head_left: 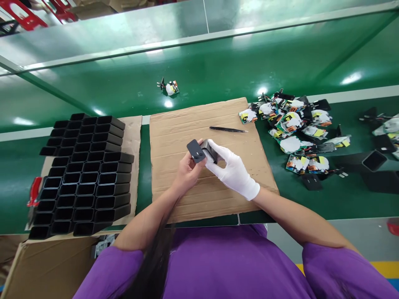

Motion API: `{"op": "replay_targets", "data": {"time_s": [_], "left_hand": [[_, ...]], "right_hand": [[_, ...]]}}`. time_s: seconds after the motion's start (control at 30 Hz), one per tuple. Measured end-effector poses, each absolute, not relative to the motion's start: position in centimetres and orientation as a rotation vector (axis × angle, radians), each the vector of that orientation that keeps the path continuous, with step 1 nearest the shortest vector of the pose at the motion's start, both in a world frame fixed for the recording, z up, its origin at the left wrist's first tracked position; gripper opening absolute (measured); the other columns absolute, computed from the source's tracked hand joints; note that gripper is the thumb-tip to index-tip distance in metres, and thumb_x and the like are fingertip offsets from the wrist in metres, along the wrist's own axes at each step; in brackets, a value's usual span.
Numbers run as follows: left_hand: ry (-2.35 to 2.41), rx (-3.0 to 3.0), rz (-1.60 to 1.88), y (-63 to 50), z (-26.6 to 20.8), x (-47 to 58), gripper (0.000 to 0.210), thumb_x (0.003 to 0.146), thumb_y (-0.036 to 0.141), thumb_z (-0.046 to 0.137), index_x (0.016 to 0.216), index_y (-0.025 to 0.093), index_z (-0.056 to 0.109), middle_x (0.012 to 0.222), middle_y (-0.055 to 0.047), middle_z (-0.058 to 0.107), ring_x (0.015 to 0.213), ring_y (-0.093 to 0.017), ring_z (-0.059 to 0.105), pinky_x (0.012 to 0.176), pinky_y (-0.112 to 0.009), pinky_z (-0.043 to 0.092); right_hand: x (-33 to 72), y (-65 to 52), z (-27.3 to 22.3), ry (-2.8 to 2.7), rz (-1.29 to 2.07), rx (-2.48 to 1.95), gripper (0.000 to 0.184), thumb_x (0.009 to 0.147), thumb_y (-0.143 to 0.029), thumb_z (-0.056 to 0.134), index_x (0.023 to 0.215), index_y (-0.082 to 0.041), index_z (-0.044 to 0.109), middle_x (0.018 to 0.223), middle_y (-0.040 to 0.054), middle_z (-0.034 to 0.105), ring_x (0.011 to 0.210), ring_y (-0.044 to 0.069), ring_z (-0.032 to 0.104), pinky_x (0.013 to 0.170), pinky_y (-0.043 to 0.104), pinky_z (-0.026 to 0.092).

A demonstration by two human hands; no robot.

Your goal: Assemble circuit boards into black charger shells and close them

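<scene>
Over the cardboard sheet point(174, 137), my bare left hand point(188, 169) pinches a flat black plug end cap point(196, 151) with small metal pins on its face. My right hand point(232, 168), in a white glove, is closed around a black rectangular housing point(213, 154). The cap is held at the housing's open end, tilted to it; something whitish shows inside the housing, partly hidden by my fingers. Just beyond my hands lies a pair of black tweezers point(227, 129) on the cardboard.
Rows of empty black housings point(89, 178) are stacked at left, with a red-handled tool point(34, 191) beside them. Several circuit boards with plug caps point(291, 122) are heaped at right, near loose housings point(358, 161). One board point(171, 88) lies far back on the green bench point(212, 70).
</scene>
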State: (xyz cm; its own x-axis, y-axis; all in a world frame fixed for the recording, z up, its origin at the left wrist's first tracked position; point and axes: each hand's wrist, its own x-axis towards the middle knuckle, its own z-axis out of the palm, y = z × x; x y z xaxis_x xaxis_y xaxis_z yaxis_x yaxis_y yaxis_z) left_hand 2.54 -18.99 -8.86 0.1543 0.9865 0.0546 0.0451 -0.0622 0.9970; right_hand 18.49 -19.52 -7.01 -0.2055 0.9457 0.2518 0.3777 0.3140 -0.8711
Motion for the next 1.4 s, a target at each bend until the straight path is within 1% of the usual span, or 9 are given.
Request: {"op": "replay_targets", "data": {"time_s": [0.1, 0.17, 0.3, 0.47, 0.67, 0.87, 1.07, 1.2, 1.4], "left_hand": [[1.046, 1.219, 1.116, -18.5, -8.7, 2.5, 0.068, 0.078, 0.056, 0.073, 0.133, 0.019, 0.058, 0.126, -0.014, 0.069, 0.118, -0.027, 0.065, 0.098, -0.036, 0.054], [0.95, 1.013, 1.124, -18.2, -8.1, 2.2, 0.065, 0.075, 0.056, 0.074, 0.126, 0.018, 0.062, 0.121, -0.014, 0.07, 0.111, -0.028, 0.068, 0.094, -0.039, 0.056], [0.771, 0.51, 1.069, -18.1, -5.8, 1.2, 0.043, 0.09, 0.048, 0.048, 0.109, 0.013, 0.067, 0.096, -0.013, 0.075, 0.071, -0.02, 0.072, 0.064, -0.032, 0.059], [0.736, 0.141, 1.056, -18.5, -4.3, 0.8, 0.048, 0.097, 0.032, 0.02, 0.093, 0.016, 0.065, 0.056, -0.002, 0.06, 0.035, -0.008, 0.048, 0.038, -0.017, 0.041], [0.737, 0.097, 1.023, -18.6, -4.8, 1.2, 0.043, 0.099, 0.033, 0.025, 0.093, 0.016, 0.064, 0.051, 0.003, 0.049, 0.033, -0.007, 0.043, 0.037, -0.016, 0.037], [0.725, 0.094, 1.024, -18.7, -4.8, 1.2, 0.063, 0.1, 0.033, 0.004, 0.085, 0.014, 0.063, 0.044, 0.001, 0.043, 0.029, -0.009, 0.037, 0.033, -0.017, 0.032], [0.715, 0.131, 0.949, -18.7, -5.2, 0.8, 0.06, 0.097, 0.042, 0.012, 0.107, 0.012, 0.063, 0.044, 0.0, 0.046, 0.028, -0.013, 0.038, 0.033, -0.022, 0.035], [0.636, 0.206, 0.905, -18.7, -5.7, 0.4, 0.068, 0.096, 0.048, 0.007, 0.108, 0.009, 0.061, 0.043, -0.003, 0.05, 0.027, -0.014, 0.041, 0.032, -0.024, 0.036], [0.43, 0.348, 0.859, -18.7, -6.6, -0.2, 0.059, 0.089, 0.065, 0.028, 0.092, 0.015, 0.06, 0.049, -0.005, 0.058, 0.032, -0.017, 0.051, 0.034, -0.024, 0.04]], "right_hand": [[18.6, -19.5, -7.0, -1.767, 0.802, -1.187, 0.052, 0.092, -0.033, 0.059, 0.143, -0.022, 0.051, 0.127, 0.0105, 0.067, 0.111, 0.024, 0.064, 0.101, 0.042, 0.052], [18.9, -19.5, -6.8, -1.781, 0.803, -1.128, 0.065, 0.089, -0.04, 0.065, 0.148, -0.025, 0.043, 0.131, 0.0114, 0.064, 0.109, 0.025, 0.063, 0.096, 0.043, 0.054], [19.8, -19.5, -6.3, -1.767, 0.844, -0.958, 0.096, 0.079, -0.056, 0.073, 0.156, -0.031, 0.024, 0.141, 0.0119, 0.055, 0.093, 0.023, 0.06, 0.08, 0.042, 0.057], [19.9, -19.4, -6.0, -1.759, 0.796, -1.008, 0.08, 0.085, -0.054, 0.068, 0.153, -0.033, 0.032, 0.136, 0.0098, 0.057, 0.092, 0.022, 0.06, 0.079, 0.042, 0.056], [19.7, -19.6, -6.1, -1.827, 0.77, -1.028, 0.07, 0.087, -0.046, 0.068, 0.149, -0.033, 0.039, 0.137, 0.009, 0.057, 0.093, 0.021, 0.062, 0.083, 0.042, 0.057], [19.8, -19.5, -6.4, -1.887, 0.734, -1.053, 0.063, 0.088, -0.043, 0.068, 0.145, -0.031, 0.045, 0.132, 0.009, 0.06, 0.095, 0.021, 0.064, 0.086, 0.043, 0.058], [19.6, -19.3, -6.9, -1.95, 0.631, -1.021, 0.055, 0.089, -0.04, 0.067, 0.14, -0.03, 0.05, 0.131, 0.0093, 0.062, 0.104, 0.024, 0.065, 0.094, 0.048, 0.056], [19.5, -19.3, -7.1, -1.981, 0.599, -1.001, 0.05, 0.09, -0.039, 0.066, 0.137, -0.029, 0.053, 0.129, 0.01, 0.063, 0.111, 0.026, 0.064, 0.095, 0.048, 0.057], [19.5, -19.0, -7.2, -2.007, 0.57, -1.027, 0.044, 0.091, -0.037, 0.065, 0.133, -0.028, 0.056, 0.126, 0.0098, 0.065, 0.114, 0.027, 0.063, 0.096, 0.05, 0.056]]}}
